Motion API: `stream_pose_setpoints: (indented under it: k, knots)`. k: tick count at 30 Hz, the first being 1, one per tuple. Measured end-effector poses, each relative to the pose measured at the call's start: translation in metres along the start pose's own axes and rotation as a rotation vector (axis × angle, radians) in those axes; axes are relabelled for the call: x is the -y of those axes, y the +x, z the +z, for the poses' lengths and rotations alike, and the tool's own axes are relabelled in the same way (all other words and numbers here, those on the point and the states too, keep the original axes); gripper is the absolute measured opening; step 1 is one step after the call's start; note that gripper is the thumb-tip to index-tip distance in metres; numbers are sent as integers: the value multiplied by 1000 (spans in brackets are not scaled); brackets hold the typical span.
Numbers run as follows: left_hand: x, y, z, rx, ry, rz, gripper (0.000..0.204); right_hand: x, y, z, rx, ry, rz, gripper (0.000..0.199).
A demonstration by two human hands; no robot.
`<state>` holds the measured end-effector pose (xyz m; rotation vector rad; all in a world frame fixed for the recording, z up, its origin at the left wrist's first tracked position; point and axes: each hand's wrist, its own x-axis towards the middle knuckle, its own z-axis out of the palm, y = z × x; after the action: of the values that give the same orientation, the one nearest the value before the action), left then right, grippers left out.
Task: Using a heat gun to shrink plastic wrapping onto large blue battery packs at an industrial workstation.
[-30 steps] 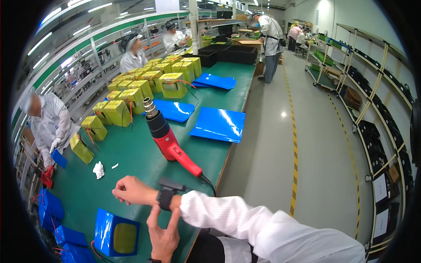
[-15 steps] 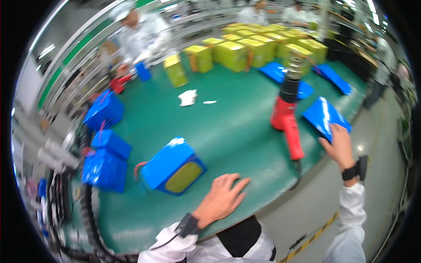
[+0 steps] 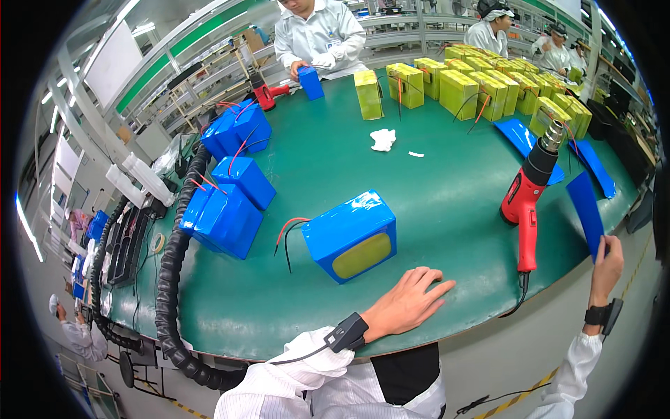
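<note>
At the table's right edge my right hand pinches the lower end of a flat blue plastic sleeve, which stands up on its edge. My left hand lies palm down near the front edge, fingers spread, holding nothing. Just beyond it sits a blue-wrapped battery pack with a yellow-green end face; red and black leads stick out on its left. Between my hands and farther back lies a red heat gun with a black barrel and metal nozzle. More flat blue sleeves lie behind it.
Several blue packs line the left side, beside a black corrugated hose. Many yellow-green packs stand at the back right. White scrap lies mid-table. Across the table a person holds a blue pack near another heat gun.
My right hand has lifted the blue sleeve off the green tabletop and tilted it upright. My left hand stays spread on the table. The whole view has shifted and sharpened.
</note>
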<state>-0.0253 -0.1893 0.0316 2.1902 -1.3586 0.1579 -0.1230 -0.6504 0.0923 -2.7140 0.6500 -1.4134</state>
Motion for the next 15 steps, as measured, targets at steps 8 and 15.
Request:
stream_pose_setpoints:
  k: [8, 15]
  knots:
    - [-3, -3, -8, -93, -242, 74, 44, 21, -37, -106, -91, 589, 314, 21]
    - [-44, 0, -24, -116, -1066, -163, 92, 129, -92, -162, 153, 939, 339, 52]
